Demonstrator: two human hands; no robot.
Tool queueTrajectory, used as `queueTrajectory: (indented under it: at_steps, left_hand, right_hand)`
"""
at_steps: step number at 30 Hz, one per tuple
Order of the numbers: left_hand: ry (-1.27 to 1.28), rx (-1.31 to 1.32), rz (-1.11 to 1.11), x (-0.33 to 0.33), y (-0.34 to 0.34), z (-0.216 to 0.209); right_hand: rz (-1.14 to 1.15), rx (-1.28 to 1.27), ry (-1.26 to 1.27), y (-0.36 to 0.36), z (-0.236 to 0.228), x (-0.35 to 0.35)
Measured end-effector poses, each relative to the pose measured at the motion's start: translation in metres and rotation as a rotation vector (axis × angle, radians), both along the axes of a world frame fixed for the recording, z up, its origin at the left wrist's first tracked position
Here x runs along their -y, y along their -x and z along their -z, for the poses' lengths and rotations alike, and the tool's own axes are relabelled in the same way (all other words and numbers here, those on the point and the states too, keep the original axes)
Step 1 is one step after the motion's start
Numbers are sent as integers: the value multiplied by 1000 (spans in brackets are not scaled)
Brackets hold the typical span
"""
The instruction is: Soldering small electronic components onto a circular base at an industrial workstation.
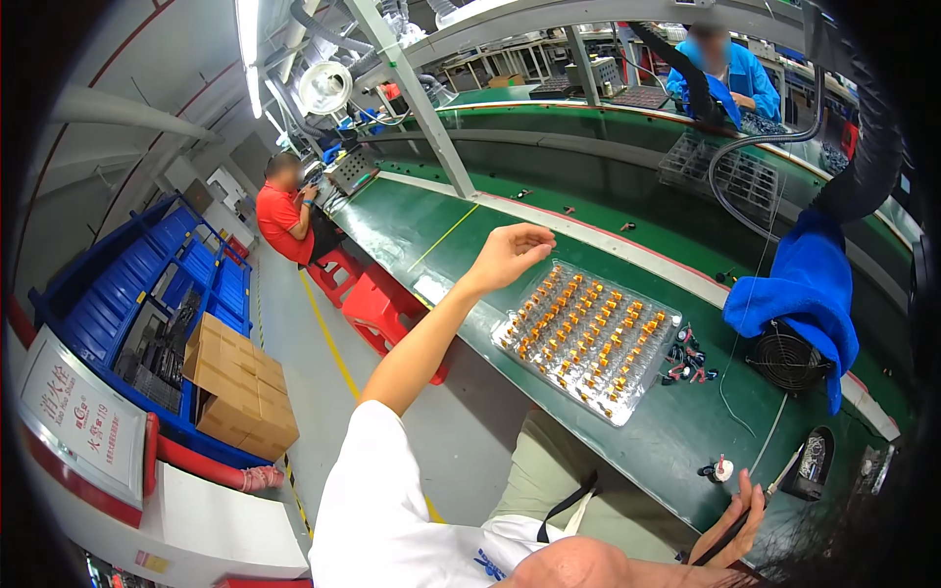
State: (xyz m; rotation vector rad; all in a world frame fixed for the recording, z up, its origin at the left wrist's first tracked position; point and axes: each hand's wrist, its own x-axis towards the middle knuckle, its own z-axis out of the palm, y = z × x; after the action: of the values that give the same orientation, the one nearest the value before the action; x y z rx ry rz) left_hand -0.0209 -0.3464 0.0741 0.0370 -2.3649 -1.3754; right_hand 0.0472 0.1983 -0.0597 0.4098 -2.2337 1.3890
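Observation:
My left hand (515,255) hovers over the far left corner of a clear plastic tray (647,377), its fingers curled together; anything between them is too small to make out. Rows of small orange-and-dark components (588,333) sit in the tray. Low on the right, my right hand (737,524) is closed around a soldering iron (781,478) with a dark handle, its tip pointing up at a black holder (812,463) with metal wool inside. Close to that hand stands a small white round fixture (723,470) with a dark part and a red piece.
Several small dark wired parts (689,355) lie beside the tray on the green bench (676,470). A blue cloth (804,284) drapes over a round black fan (784,358). Red stools (382,304) stand at left. One person (284,211) sits beyond; another (730,73) works opposite.

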Motion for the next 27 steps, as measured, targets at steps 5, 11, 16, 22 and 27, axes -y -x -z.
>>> queueTrajectory:
  at_steps: [5, 11, 16, 22, 27]
  left_hand:
    - [-148, 19, 66, 0, 3, 2]
    - [-291, -27, 45, 2, -5, 4]
    - [-315, 35, -2, -7, -6, 0]
    - [-329, -13, -3, -22, -3, 4]
    - [-226, 14, 165, -89, -5, 1]
  right_hand:
    - [41, -8, -21, -6, -3, 1]
    - [-19, -148, -71, -1, -22, 9]
    - [-42, -121, -54, -4, -23, 6]
    - [23, -94, -150, -5, -14, -2]
    - [42, -77, -137, -4, -4, 0]
